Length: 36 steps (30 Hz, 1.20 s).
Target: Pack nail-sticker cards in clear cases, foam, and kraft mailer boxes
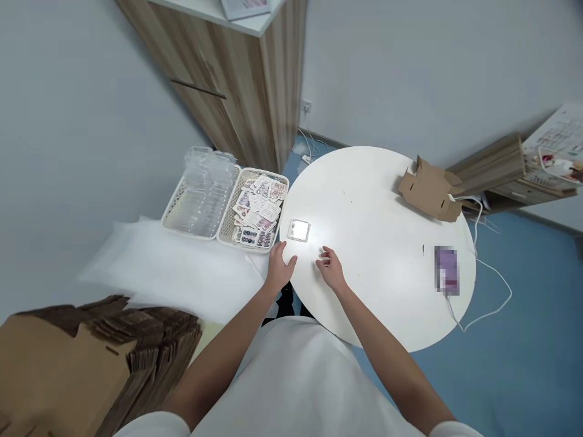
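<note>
A small clear plastic case [299,230] lies flat near the left edge of the round white table [364,200], with a bright glare on its face. Just below it and to the left is my left hand [279,267], fingers apart and holding nothing. My right hand [331,269] hovers over the table to the lower right of the case, its fingers loosely bent and apart, nothing in them. Left of the table, a white basket [223,233] holds a pile of printed cards [259,209] with press-on nails. Beside it, another basket [170,221] contains stacked clear plastic cases [204,188].
An unfolded cardboard box [430,191] stands at the table's back right. A blurred-out purple device [447,270] with a white cable [494,312] lies at the right. White sheeting [182,261] and stacked flat cardboard [68,364] fill the left side. A wooden cabinet [237,79] rises behind.
</note>
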Each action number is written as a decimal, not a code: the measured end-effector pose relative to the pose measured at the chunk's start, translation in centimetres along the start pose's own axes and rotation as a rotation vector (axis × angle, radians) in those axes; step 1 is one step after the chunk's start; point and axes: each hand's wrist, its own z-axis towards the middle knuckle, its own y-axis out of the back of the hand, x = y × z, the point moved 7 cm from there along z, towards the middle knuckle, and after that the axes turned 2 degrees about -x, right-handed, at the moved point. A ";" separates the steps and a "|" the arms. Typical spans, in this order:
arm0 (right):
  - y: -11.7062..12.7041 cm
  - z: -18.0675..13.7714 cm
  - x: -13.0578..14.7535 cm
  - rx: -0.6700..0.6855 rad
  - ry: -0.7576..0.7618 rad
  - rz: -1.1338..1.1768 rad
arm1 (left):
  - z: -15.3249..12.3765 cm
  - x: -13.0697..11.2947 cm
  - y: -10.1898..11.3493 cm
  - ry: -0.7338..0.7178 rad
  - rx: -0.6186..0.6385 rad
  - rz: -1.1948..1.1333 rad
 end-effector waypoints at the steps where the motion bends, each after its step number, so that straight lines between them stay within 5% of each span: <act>1: 0.2 -0.5 -0.2 0.018 0.010 0.001 | -0.8 0.0 0.4 -0.005 -0.017 -0.002; 10: -3.0 -3.6 -0.8 0.297 0.139 -0.024 | -10.0 5.5 5.0 0.155 -0.168 -0.003; 17: -10.8 -5.0 3.1 0.563 0.396 -0.197 | -13.6 8.9 10.5 0.252 -0.367 0.047; 24: -20.3 -7.2 7.6 0.824 0.426 -0.140 | -12.1 11.2 13.7 0.163 -0.372 0.190; 29: -24.7 -6.6 7.3 0.604 0.283 -0.139 | -9.8 13.5 14.1 0.101 -0.280 0.216; 36: -26.4 -4.6 7.0 0.300 0.276 -0.224 | -9.2 16.3 13.4 0.118 -0.157 0.188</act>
